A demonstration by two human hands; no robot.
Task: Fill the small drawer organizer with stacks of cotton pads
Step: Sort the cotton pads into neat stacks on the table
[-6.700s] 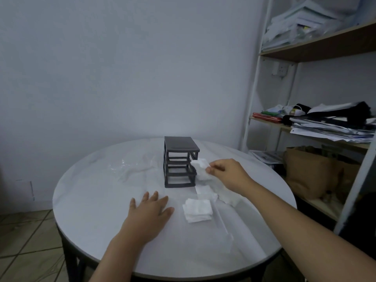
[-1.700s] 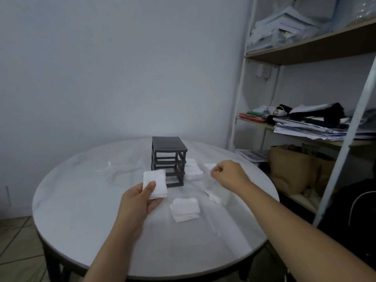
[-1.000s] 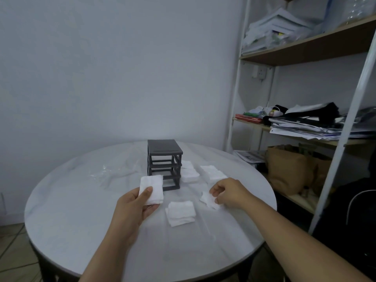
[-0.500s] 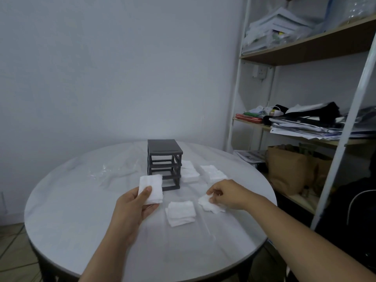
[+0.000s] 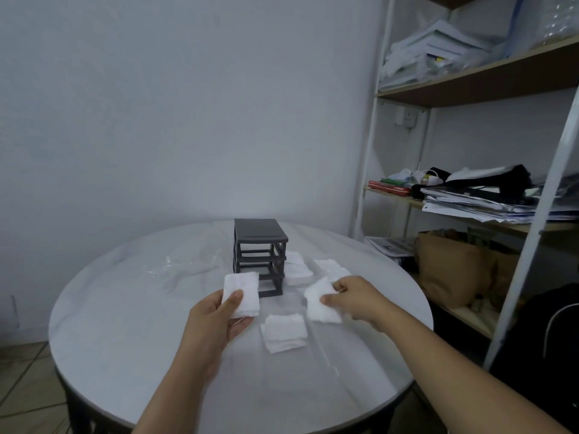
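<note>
Left hand [image 5: 216, 321] fingers pinch one pad stack [image 5: 241, 294], raised before the organizer [image 5: 259, 255]. Right hand [image 5: 360, 297] fingers grip another stack [image 5: 319, 303]; a third stack [image 5: 284, 332] lies on counter [image 5: 125, 324] between the hands.

Drawer organizer [image 5: 259, 255], dark, on round table [image 5: 125, 324]. Front: blocked by left hand [image 5: 216, 321] with its pad stack [image 5: 241, 295]. Right side: two pad stacks [image 5: 297, 269] close by. Left side: crumpled clear plastic [image 5: 175, 269]; beyond it, bare tabletop.
</note>
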